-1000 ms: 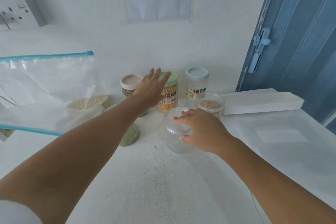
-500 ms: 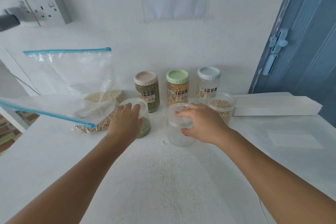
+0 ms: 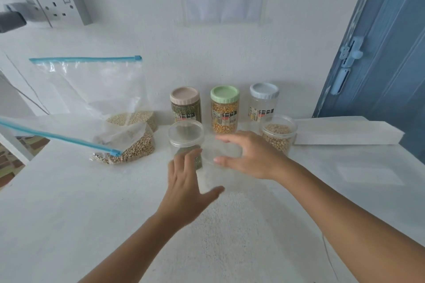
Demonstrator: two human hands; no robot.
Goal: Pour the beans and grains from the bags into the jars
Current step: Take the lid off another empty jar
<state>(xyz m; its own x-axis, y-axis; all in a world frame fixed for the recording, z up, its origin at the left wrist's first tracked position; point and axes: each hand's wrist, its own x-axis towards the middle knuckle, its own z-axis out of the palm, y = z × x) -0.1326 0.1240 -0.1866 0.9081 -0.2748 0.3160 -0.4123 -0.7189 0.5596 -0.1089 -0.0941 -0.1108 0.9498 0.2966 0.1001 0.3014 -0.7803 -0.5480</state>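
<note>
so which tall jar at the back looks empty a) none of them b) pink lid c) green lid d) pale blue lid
d, the jar with the pale blue lid is clear with nothing showing inside, while the pink-lidded jar holds dark green grains and the green-lidded jar holds yellow kernels.

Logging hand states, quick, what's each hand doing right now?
Left hand: open, fingers straight beside the clear empty jar, holding nothing.
Right hand: fingers curled round that jar's top, gripping it.
</note>
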